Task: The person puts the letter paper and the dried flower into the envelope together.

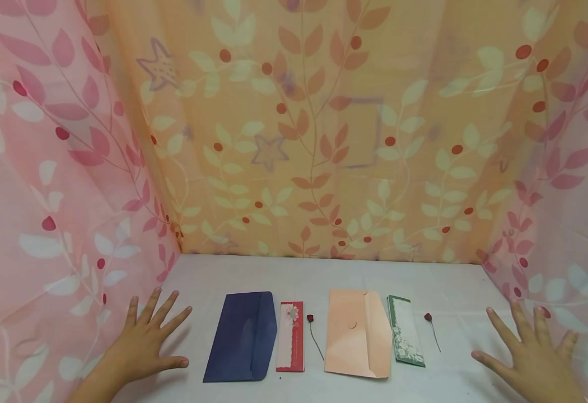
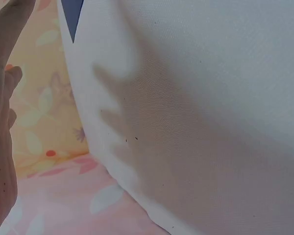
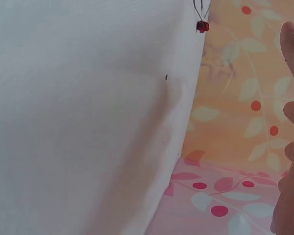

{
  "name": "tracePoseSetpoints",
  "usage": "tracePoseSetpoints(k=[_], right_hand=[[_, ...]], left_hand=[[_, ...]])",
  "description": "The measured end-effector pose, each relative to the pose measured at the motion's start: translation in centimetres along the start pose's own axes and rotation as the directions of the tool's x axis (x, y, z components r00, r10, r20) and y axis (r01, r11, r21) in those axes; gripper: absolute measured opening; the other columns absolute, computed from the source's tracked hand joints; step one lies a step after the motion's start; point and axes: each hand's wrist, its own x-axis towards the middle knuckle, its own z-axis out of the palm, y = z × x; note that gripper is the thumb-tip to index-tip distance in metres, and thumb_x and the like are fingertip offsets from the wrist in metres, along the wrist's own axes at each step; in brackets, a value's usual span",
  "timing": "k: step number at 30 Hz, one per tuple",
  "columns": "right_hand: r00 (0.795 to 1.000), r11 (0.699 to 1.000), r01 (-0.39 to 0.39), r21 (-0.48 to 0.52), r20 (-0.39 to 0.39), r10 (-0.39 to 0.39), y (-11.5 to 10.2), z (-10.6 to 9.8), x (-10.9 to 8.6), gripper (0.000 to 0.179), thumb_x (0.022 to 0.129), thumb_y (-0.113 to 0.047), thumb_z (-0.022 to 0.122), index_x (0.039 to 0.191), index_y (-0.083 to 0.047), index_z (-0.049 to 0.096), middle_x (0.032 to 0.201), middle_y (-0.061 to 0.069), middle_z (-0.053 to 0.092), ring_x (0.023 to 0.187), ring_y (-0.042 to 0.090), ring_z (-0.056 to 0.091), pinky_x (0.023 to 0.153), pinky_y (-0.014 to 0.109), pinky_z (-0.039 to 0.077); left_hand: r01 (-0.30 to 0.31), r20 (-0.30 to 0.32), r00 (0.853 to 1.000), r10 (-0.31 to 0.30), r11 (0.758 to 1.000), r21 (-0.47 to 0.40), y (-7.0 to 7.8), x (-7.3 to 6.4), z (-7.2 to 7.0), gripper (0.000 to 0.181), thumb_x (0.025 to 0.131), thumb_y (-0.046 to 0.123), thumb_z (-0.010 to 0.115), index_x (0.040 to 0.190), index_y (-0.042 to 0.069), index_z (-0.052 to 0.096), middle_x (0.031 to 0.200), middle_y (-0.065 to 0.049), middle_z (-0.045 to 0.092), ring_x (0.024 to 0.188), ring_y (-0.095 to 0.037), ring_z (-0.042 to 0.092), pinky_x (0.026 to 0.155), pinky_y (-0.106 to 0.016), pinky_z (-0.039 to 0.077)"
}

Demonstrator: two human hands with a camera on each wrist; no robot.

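My left hand (image 1: 145, 341), fingers spread, hovers at the left of the table and holds nothing. Nearest to it lies a dark blue envelope (image 1: 238, 336) with its flap to the right. Beside that are a red card (image 1: 291, 336) with a floral print and a small dried red rose (image 1: 311, 318) on a thin stem. A peach envelope (image 1: 346, 333), flap also to the right, comes after, its edge close against a green card (image 1: 407, 330) with white flowers. A second dried rose (image 1: 428, 317) lies nearest my right hand (image 1: 533, 352), which is spread and holds nothing.
A white cloth (image 1: 334, 274) covers the table. Patterned curtains stand around it: an orange one (image 1: 314, 129) at the back, pink ones at the left (image 1: 62, 184) and right (image 1: 581, 224). Shadows of the hands fall on the cloth in both wrist views.
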Motion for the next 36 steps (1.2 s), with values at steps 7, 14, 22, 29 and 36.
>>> tracePoseSetpoints(k=[7, 14, 22, 29, 36], right_hand=[[0.999, 1.0, 0.01, 0.026, -0.031, -0.009, -0.4, 0.3, 0.1, 0.113, 0.078, -0.07, 0.074, 0.164, -0.035, 0.009, 0.17, 0.011, -0.018, 0.148, 0.047, -0.029, 0.094, 0.067, -0.037], [0.999, 0.999, -0.003, 0.042, -0.041, 0.005, -1.1, 0.3, 0.4, 0.112, 0.078, -0.071, 0.074, 0.164, -0.032, 0.014, 0.17, 0.018, -0.011, 0.149, 0.047, -0.027, 0.095, 0.07, -0.036], [0.999, 0.998, -0.021, 0.062, -0.045, 0.023, -1.9, 0.2, 0.5, 0.111, 0.079, -0.07, 0.074, 0.164, -0.029, 0.016, 0.17, 0.019, -0.009, 0.15, 0.043, -0.028, 0.096, 0.069, -0.036], [0.997, 0.996, -0.009, 0.084, -0.07, 0.015, -2.6, 0.4, 0.8, 0.11, 0.079, -0.069, 0.075, 0.164, -0.027, 0.021, 0.171, 0.018, -0.005, 0.151, 0.045, -0.024, 0.098, 0.07, -0.035], [0.995, 0.993, 0.013, 0.117, -0.1, -0.002, -3.3, 0.2, 1.2, 0.108, 0.078, -0.066, 0.077, 0.163, -0.025, 0.024, 0.172, 0.016, -0.003, 0.152, 0.045, -0.023, 0.099, 0.072, -0.033]], left_hand=[[0.004, 0.004, 1.0, -0.003, 0.999, -0.032, 0.3, 0.1, -0.1, 0.107, 0.071, 0.085, 0.065, 0.16, 0.036, 0.031, 0.173, -0.009, 0.008, 0.157, -0.043, -0.008, 0.115, -0.072, -0.016], [-0.001, 0.003, 1.0, 0.001, 0.998, -0.067, 0.5, 0.5, 0.0, 0.103, 0.072, 0.083, 0.068, 0.156, 0.029, 0.042, 0.173, -0.009, 0.012, 0.157, -0.044, -0.006, 0.116, -0.07, -0.017], [-0.007, 0.005, 1.0, 0.008, 0.996, -0.084, 0.8, 0.9, 0.1, 0.104, 0.072, 0.082, 0.069, 0.158, 0.032, 0.038, 0.172, -0.01, 0.013, 0.157, -0.044, -0.007, 0.117, -0.066, -0.019], [-0.023, 0.005, 1.0, 0.024, 0.994, -0.107, 1.2, 1.3, 0.2, 0.104, 0.073, 0.081, 0.069, 0.158, 0.031, 0.038, 0.171, -0.012, 0.019, 0.157, -0.046, -0.004, 0.117, -0.068, -0.017], [-0.004, 0.026, 1.0, 0.008, 0.99, -0.144, 1.4, 1.6, 0.4, 0.103, 0.074, 0.079, 0.07, 0.159, 0.03, 0.037, 0.171, -0.011, 0.016, 0.157, -0.046, -0.002, 0.116, -0.066, -0.019]])
